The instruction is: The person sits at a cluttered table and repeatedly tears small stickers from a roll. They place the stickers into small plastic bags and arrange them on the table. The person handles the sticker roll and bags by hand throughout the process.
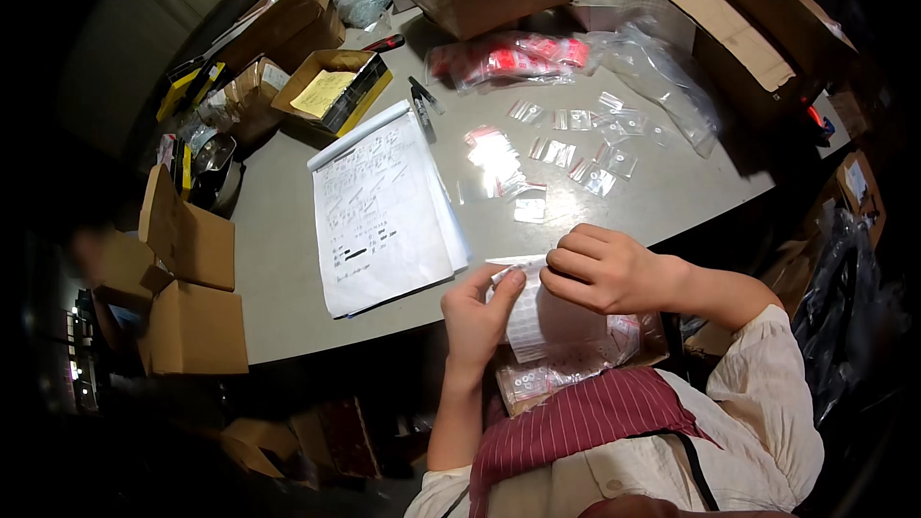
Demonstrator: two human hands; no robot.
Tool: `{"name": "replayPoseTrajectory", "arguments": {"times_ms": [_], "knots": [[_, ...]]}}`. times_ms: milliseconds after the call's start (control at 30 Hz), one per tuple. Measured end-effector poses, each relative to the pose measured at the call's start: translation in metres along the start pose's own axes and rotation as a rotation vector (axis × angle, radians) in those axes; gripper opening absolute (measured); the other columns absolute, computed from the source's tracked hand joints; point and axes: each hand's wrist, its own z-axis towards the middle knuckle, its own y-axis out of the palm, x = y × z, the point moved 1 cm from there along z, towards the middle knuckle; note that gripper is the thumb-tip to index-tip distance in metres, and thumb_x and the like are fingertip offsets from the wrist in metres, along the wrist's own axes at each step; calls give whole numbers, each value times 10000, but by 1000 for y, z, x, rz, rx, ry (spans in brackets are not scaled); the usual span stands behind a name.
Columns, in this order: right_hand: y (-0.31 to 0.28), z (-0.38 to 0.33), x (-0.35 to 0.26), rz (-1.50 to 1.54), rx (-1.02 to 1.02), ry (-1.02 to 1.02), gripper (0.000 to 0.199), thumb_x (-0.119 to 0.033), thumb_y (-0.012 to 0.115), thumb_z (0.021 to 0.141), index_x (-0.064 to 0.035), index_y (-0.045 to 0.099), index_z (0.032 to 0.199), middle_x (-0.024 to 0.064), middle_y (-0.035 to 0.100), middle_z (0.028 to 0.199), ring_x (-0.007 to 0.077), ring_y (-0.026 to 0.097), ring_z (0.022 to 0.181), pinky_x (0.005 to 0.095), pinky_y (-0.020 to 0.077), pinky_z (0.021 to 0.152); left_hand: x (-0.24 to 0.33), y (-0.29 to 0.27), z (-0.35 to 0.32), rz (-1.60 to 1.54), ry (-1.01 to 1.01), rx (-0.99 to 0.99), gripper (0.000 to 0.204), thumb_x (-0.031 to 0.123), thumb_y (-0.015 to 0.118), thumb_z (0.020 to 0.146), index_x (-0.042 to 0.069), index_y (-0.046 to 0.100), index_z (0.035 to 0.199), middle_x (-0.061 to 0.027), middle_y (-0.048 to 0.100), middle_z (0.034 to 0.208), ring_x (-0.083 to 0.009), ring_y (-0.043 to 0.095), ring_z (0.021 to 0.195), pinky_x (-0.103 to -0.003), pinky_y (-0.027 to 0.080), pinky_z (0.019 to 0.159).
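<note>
Here, left hand (473, 318): thumb and fingers clamped on the left side of a thin white paper sheet (547, 318) marked with rows of small pale round shapes
Right hand (604, 273): fingers curled close together at the sheet's upper right part; the thumb is hidden, so whether they grip it I cannot tell
Sheet: tilted between the two hands, just in front of the near edge of the smooth grey tabletop (278, 259)
Below the sheet: a brown cardboard box (659, 341) bearing clear plastic bags with red lines (539, 382), some showing small white rings
Small bags: flat, clear plastic pouches with red-striped edges (592, 176) scattered beyond the hands, several with a white ring inside; a shiny heap of pouches (494, 161) lies to their left
Notepad: white handwritten pages (377, 216), left of the heap, with black pens (422, 107) near its top
Far side: clear bags with red contents (508, 59) before a large open brown carton (489, 2)
Left side: an open tan cardboard box (199, 328)
</note>
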Motion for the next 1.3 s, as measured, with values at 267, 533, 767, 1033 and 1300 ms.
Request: {"name": "replayPoseTrajectory", "arguments": {"times_ms": [267,533,767,1033,1300], "knots": [[22,39,84,467,-283,643,193,-147,707,851,-1,681,975,187,660,841,376,652,803,450,528,746,-9,-19,0,49,52,55,199,131,757,930,-45,757,1025,-62,743,847,-93,634,793,-262,507,719],[49,38,83,10,-324,470,300,-228,748,866,16,602,959,213,675,878,431,652,853,503,513,755,-16,-24,1,50,95,47,190,141,773,918,-28,762,1004,-44,726,795,-92,627,759,-261,498,696],[-4,35,61,166,-738,785,537,-419,797,846,-19,557,1113,229,693,886,442,677,876,501,520,755,-11,-45,-2,-472,-40,-57,154,32,748,924,-63,736,1045,-32,718,892,-64,615,769,-197,466,685],[-15,25,111,407,-301,607,238,-148,733,847,-7,656,1023,183,674,878,330,678,838,424,521,739,-13,-43,3,-433,-55,-55,125,30,722,932,-57,736,1020,9,681,826,-18,549,694,-170,388,615],[15,29,160,195,-407,408,204,-15,650,827,-5,553,1007,171,647,987,387,628,950,465,503,829,-15,-40,5,-441,-16,-42,114,26,721,929,-61,727,1002,29,660,810,11,501,656,-159,339,579]]}}
